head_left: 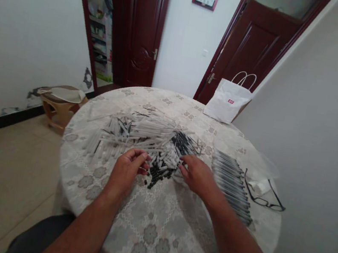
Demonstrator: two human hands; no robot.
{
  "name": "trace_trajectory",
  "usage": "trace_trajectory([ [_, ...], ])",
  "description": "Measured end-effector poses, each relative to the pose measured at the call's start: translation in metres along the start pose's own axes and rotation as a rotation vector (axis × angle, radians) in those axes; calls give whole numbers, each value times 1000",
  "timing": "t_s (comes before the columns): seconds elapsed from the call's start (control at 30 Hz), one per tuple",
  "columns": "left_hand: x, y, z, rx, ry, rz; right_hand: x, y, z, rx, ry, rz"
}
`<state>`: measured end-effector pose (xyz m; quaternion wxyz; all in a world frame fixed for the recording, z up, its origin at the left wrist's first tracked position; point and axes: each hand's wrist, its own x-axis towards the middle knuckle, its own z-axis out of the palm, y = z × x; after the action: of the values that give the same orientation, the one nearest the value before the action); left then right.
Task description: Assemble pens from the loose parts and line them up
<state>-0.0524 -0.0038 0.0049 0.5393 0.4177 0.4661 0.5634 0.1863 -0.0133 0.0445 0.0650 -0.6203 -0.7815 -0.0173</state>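
A heap of clear pen barrels (pixel 142 133), thin black refills (pixel 185 143) and small black caps (pixel 157 175) lies in the middle of a round table (pixel 152 227). My left hand (pixel 128 168) rests at the near edge of the heap, fingers curled and pinched on something small I cannot make out. My right hand (pixel 197 174) is just right of the caps, fingers bent down into the parts; what they hold is hidden. A neat row of assembled pens (pixel 233 185) lies to the right of my right hand.
Black-rimmed glasses (pixel 262 196) and a clear plastic bag (pixel 262 168) lie at the table's right edge by the wall. A white paper bag (pixel 229 102) stands at the far side. A low stool (pixel 58 106) sits on the floor to the left.
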Motion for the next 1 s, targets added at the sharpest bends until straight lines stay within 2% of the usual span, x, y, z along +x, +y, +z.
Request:
trace_trajectory([
  [0.13, 0, -2, 0, 136, 44, 76, 10, -28, 31, -49, 84, 42],
  [0.27, 0, -5, 0, 283, 129, 163, 14, -31, 53, -42, 123, 54],
  [0.43, 3, -10, -6, 476, 318, 370, 13, -25, 63, 28, 157, 49],
  [0.6, 14, -23, -12, 634, 425, 460, 12, -19, 61, 115, 183, 34],
  [0.73, 21, -33, -16, 817, 398, 598, 9, -16, 58, 146, 223, 68],
  [0.87, 27, -44, -19, 967, 265, 771, 7, -12, 56, 151, 234, 78],
  [1.0, 31, -54, -20, 1134, 200, 755, 9, -9, 58, 138, 191, 95],
])
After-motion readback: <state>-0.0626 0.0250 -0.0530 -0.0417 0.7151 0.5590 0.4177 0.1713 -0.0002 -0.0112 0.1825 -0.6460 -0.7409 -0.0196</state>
